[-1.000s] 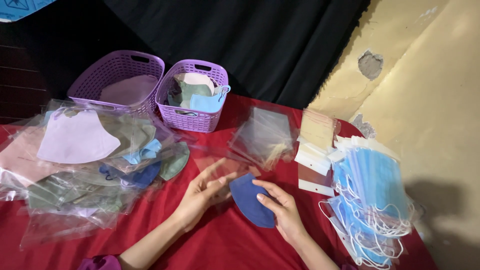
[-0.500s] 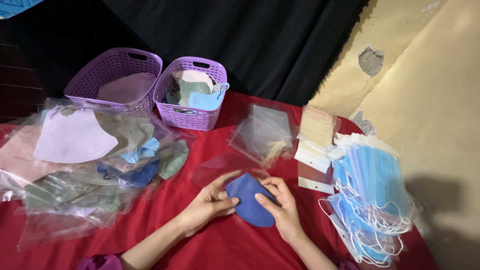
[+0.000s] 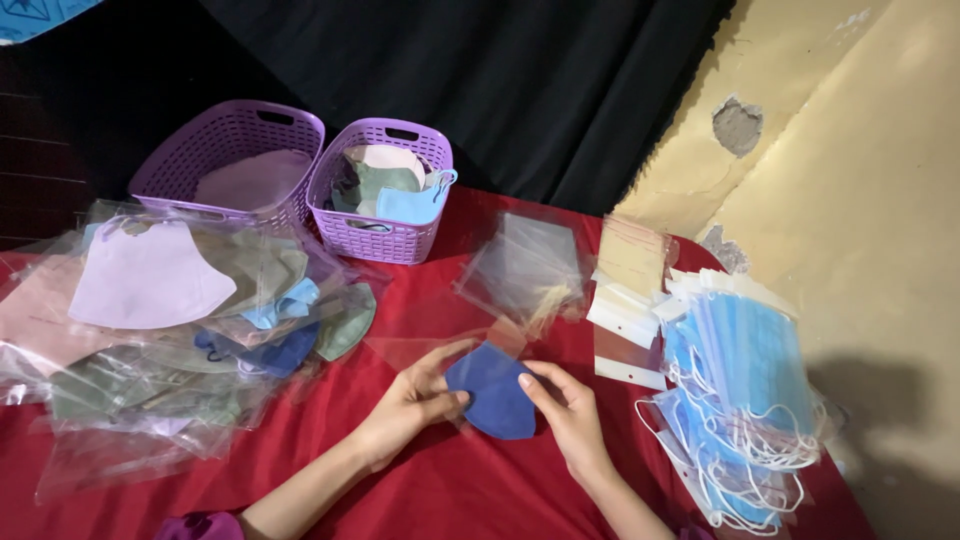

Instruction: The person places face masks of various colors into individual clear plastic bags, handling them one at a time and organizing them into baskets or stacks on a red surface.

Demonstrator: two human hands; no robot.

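We have one view only, head-worn, looking steeply down and forward over the red worktop [image 3: 450,490] from close range (hands low centre in frame), facing the black curtain [image 3: 500,90] and yellow wall [image 3: 860,200] behind.

A dark blue folded mask [image 3: 492,392], smooth fabric with a curved lower edge tapering to a rounded point, lies flat on the red-covered counter [image 3: 440,480], pinched at its left edge by the left hand [image 3: 415,400] and at its right edge by the right hand [image 3: 565,410]
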